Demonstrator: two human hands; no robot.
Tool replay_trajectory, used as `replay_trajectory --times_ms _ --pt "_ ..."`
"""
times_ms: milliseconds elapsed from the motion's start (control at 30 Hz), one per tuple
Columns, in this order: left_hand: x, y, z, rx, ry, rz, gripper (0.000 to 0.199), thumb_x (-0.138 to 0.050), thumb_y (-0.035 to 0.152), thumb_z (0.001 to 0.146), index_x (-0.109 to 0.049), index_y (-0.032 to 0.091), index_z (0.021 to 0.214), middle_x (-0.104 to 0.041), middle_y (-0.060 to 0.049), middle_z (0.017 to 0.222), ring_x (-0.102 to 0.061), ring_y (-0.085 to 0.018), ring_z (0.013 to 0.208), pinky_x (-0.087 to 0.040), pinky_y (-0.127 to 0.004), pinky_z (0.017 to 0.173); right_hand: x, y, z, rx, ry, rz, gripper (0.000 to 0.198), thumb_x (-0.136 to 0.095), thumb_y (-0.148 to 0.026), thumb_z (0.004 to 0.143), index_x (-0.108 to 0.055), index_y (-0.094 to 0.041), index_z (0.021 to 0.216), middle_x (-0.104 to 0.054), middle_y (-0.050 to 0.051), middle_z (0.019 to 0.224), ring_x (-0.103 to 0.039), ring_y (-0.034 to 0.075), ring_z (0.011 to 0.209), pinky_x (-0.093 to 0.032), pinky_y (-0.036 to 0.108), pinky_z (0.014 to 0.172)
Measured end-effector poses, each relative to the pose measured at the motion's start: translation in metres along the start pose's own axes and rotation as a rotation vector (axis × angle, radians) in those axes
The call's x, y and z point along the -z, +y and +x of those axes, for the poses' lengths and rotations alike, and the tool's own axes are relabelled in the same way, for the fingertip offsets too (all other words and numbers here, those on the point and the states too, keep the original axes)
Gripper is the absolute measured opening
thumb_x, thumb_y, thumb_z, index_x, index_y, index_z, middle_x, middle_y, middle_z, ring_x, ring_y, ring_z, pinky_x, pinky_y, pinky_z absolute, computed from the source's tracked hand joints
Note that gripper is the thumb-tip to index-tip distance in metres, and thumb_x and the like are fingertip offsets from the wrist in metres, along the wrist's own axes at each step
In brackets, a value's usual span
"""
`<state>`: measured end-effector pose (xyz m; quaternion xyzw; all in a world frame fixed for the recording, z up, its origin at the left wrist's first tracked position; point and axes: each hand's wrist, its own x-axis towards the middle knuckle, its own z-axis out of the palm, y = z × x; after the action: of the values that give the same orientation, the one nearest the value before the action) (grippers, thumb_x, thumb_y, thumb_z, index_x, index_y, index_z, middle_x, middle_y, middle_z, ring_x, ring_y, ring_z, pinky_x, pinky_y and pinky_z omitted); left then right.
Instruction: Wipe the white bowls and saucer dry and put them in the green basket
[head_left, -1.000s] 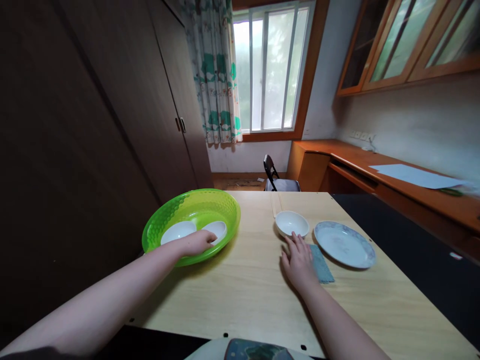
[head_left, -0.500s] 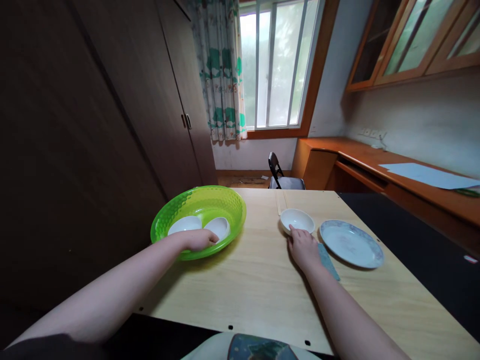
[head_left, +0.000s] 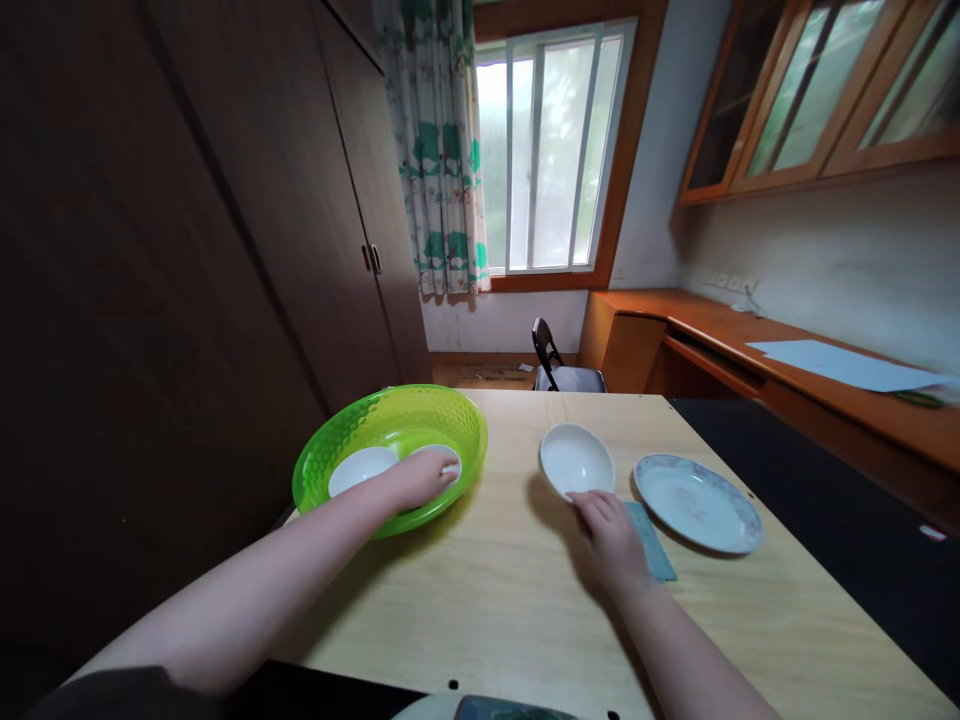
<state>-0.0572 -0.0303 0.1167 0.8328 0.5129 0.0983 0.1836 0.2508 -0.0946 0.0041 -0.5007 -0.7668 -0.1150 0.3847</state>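
My right hand (head_left: 611,535) pinches the near rim of a white bowl (head_left: 577,462), which tilts up off the table toward me. A green basin (head_left: 322,470) stands at the left, holding two more white bowls. Inside it, my left hand (head_left: 427,478) reaches across the right-hand bowl (head_left: 431,450), its bent fingers at that bowl's right rim and seemingly closed on it. The other white bowl (head_left: 360,468) sits to the left, partly behind my forearm. A blue-green cloth (head_left: 654,548) lies beside my right wrist. An oval plate (head_left: 697,502) with a patterned rim is farther right.
Pale chopsticks (head_left: 556,408) lie behind the lifted bowl on the light wooden table (head_left: 495,610). A folding chair (head_left: 559,370) stands beyond the far edge. A dark wardrobe (head_left: 225,250) is at left; a desk (head_left: 787,345) with paper lines the right wall.
My right hand has raised the near edge of its bowl and tilted it. My left hand has moved right, over the basin's right-hand bowl. The view has shifted slightly upward.
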Motion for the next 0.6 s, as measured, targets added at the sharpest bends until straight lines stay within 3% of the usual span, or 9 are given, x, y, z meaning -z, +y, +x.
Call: replay_trajectory --times_ms 67,100,200,267,333,433,500,600 --pt "0.007 0.023 -0.014 -0.116 0.291 0.139 0.045 -0.04 0.036 0.087 -0.053 0.017 0.125 -0.057 -0.013 0.126 -0.052 -0.028 0.115 -0.037 -0.044 0.098 0.006 -0.019 0.0 0.108 0.061 0.075 0.026 -0.045 -0.014 0.088 -0.062 -0.02 0.107 -0.069 0.007 0.093 -0.059 0.022 0.092 -0.048 0.038 0.08" --pt "0.008 0.034 -0.023 -0.281 0.326 0.221 0.047 -0.043 0.037 0.087 -0.048 0.019 0.13 -0.053 -0.012 0.132 -0.046 -0.027 0.121 -0.031 -0.044 0.104 0.008 -0.03 0.0 0.163 0.07 0.115 0.028 -0.046 -0.012 0.088 -0.061 -0.021 0.109 -0.069 0.007 0.095 -0.059 0.021 0.093 -0.048 0.038 0.081" --pt "-0.003 0.062 -0.047 -0.836 0.211 0.48 0.036 -0.051 0.033 0.085 -0.054 0.027 0.12 -0.061 -0.006 0.121 -0.048 -0.023 0.118 -0.021 -0.046 0.11 0.011 -0.059 -0.003 0.339 0.08 0.226 0.031 -0.047 -0.01 0.087 -0.059 -0.021 0.113 -0.069 0.006 0.096 -0.061 0.019 0.089 -0.049 0.039 0.083" --pt "-0.015 0.069 -0.056 -0.963 0.229 0.602 0.018 -0.051 0.021 0.085 -0.061 0.025 0.098 -0.068 -0.002 0.09 -0.058 -0.017 0.095 -0.023 -0.044 0.109 0.012 -0.07 -0.007 0.419 0.123 0.236 0.03 -0.047 -0.01 0.088 -0.059 -0.019 0.113 -0.07 0.006 0.095 -0.062 0.018 0.089 -0.048 0.04 0.088" --pt "-0.023 0.066 -0.058 -0.984 0.229 0.684 0.011 -0.051 0.018 0.084 -0.06 0.023 0.081 -0.063 0.001 0.067 -0.056 -0.014 0.073 -0.028 -0.042 0.106 0.013 -0.072 -0.012 0.458 0.153 0.201 0.031 -0.048 -0.01 0.087 -0.058 -0.019 0.115 -0.07 0.006 0.099 -0.062 0.018 0.095 -0.044 0.045 0.096" --pt "-0.012 0.048 -0.046 -0.916 0.251 0.686 0.012 -0.051 0.018 0.084 -0.058 0.023 0.076 -0.062 0.002 0.065 -0.054 -0.014 0.069 -0.035 -0.037 0.099 0.015 -0.065 -0.016 0.407 0.243 0.146 0.039 -0.053 -0.008 0.082 -0.055 -0.02 0.12 -0.067 0.008 0.108 -0.059 0.023 0.107 -0.032 0.058 0.105" --pt "0.008 0.031 -0.031 -0.741 0.26 0.669 0.011 -0.051 0.02 0.084 -0.06 0.022 0.079 -0.064 -0.001 0.069 -0.056 -0.015 0.073 -0.037 -0.036 0.093 0.016 -0.057 -0.016 0.347 0.287 0.123 0.043 -0.054 -0.008 0.08 -0.053 -0.02 0.121 -0.066 0.009 0.111 -0.058 0.024 0.109 -0.03 0.06 0.106" --pt "0.04 -0.001 -0.003 -0.416 0.241 0.63 0.018 -0.05 0.032 0.085 -0.062 0.019 0.079 -0.065 -0.004 0.073 -0.058 -0.018 0.074 -0.039 -0.034 0.082 0.016 -0.049 -0.014 0.303 0.281 0.113 0.038 -0.053 -0.008 0.079 -0.056 -0.02 0.115 -0.066 0.008 0.108 -0.059 0.022 0.106 -0.039 0.052 0.102"
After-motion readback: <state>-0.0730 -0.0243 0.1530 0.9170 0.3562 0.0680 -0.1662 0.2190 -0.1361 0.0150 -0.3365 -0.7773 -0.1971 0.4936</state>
